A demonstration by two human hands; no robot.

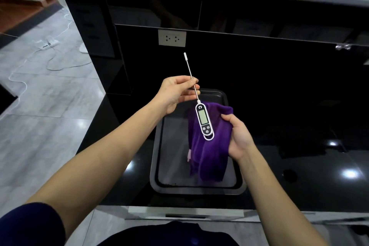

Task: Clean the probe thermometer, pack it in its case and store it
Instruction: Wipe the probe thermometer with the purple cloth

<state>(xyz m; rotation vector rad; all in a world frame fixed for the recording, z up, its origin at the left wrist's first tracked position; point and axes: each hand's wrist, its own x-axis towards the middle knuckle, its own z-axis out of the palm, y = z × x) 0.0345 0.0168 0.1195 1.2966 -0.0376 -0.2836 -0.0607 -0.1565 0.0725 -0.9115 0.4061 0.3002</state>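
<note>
Glossy black worktop [299,126], reflective, carrying a dark rectangular metal baking tray [159,166]. Purple fleecy cloth [211,152] hung over the tray, bunched in the right hand [238,136], whose grip was closed on the fabric. White digital probe thermometer [203,120] (display facing up, white cap on the probe tip) was held in the air over the cloth; left hand [177,94] pinched its thin metal probe between fingertips.

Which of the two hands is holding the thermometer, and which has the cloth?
The left hand pinches the probe thermometer by its thin metal stem. The right hand grips only the purple cloth, which hangs over the dark tray.
</note>
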